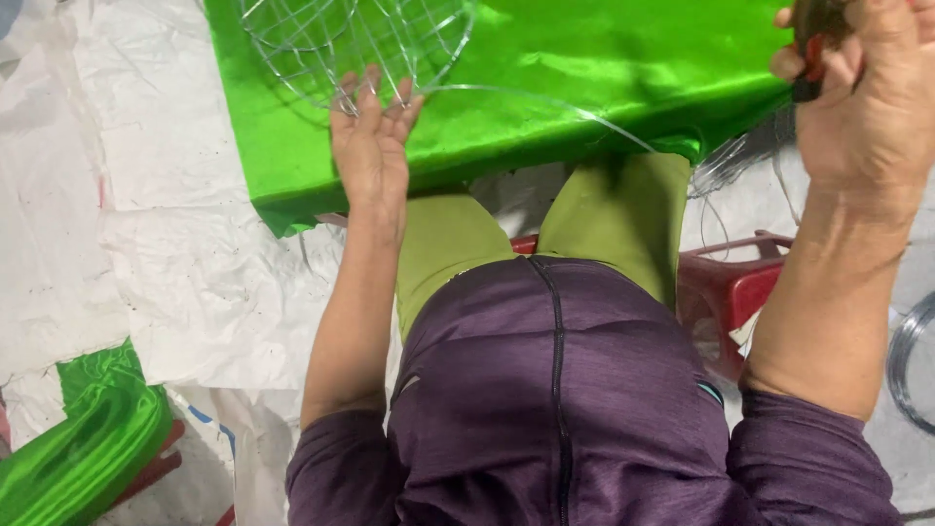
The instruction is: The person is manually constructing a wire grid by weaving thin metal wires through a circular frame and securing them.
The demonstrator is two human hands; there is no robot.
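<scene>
1. The work in hand is a wire frame (355, 44) lying on bright green satin cloth (604, 68) spread over the person's knees. The frame looks largely built: several curved ribs and cross wires already form a rounded, cage-like shape. How much of it is left to join cannot be told, as its far side runs out of view at the top.
2. One long loose wire (545, 102) arcs from the frame across the cloth toward the right, so at least that strand seems not yet fixed down.
3. The left hand (372, 146) reaches forward with the arm nearly straight, palm down, fingers spread and touching the near rim of the frame; it steadies the frame more than it grips it.
4. The right hand (862, 93) is raised high at the right edge, elbow bent, closed around a dark tool with red handles (810, 63), probably pliers.
5. A red plastic stool (730, 287) stands beneath the person, a coil of wire (911, 360) lies on the floor at right, and more folded green cloth (83, 438) sits at lower left on white paper sheeting (156, 244).
</scene>
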